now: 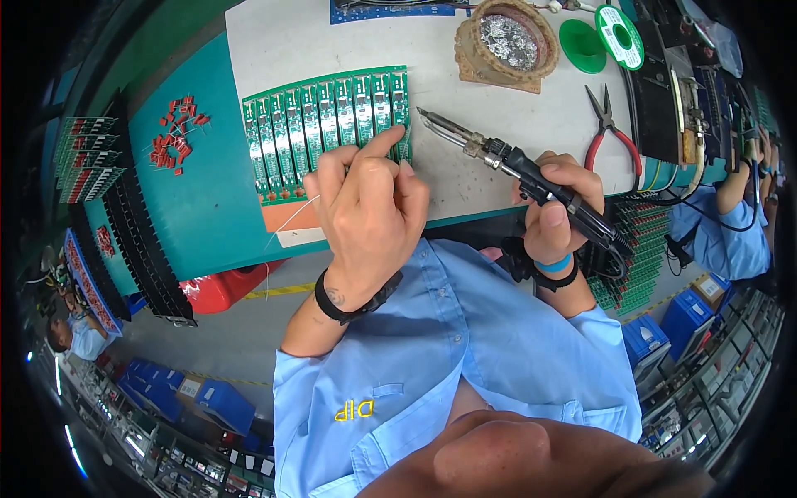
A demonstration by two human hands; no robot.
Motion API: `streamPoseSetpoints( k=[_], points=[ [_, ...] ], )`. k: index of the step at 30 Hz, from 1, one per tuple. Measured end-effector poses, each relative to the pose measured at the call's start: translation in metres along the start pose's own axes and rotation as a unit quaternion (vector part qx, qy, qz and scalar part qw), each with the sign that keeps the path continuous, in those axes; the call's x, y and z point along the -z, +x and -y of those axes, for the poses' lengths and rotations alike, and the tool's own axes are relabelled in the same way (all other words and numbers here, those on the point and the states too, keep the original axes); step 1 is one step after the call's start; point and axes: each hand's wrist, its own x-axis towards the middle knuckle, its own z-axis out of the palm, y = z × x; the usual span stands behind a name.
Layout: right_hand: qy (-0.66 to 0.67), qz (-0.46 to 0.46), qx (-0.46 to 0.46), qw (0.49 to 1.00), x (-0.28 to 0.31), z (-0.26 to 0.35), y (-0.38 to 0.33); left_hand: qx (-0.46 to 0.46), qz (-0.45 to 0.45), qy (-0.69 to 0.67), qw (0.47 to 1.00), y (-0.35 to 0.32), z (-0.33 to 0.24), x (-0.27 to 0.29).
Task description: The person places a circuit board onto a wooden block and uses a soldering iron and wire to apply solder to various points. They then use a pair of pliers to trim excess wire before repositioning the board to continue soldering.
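A worker's left hand (365,207) pinches a thin strand of solder wire (290,217), forefinger pressed to a green panel of joined circuit boards (320,124) on the white bench mat (515,141). The right hand (558,203) is clenched around a black-handled soldering iron (515,162), its tip just beside the panel. Red-handled pliers (613,133), a round dross-filled tin (506,41), a green solder spool (618,35) and loose red capacitors (174,133) lie around.

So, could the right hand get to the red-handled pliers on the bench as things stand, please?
Probably not yet: the right hand is wrapped around the soldering iron. The pliers lie just beyond it on open bench.
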Motion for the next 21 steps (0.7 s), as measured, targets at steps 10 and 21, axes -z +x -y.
streamPoseSetpoints(
  k=[10,21],
  points=[
    [-0.010,0.032,-0.007,0.999,0.0015,-0.0001,0.0014,0.010,-0.015,-0.010,1.000,0.0027,0.0007,-0.0040],
    [-0.023,0.043,-0.015,0.999,0.0000,0.0013,0.0025,0.012,-0.018,-0.012,1.000,0.0028,0.0012,-0.0054]
  ],
)
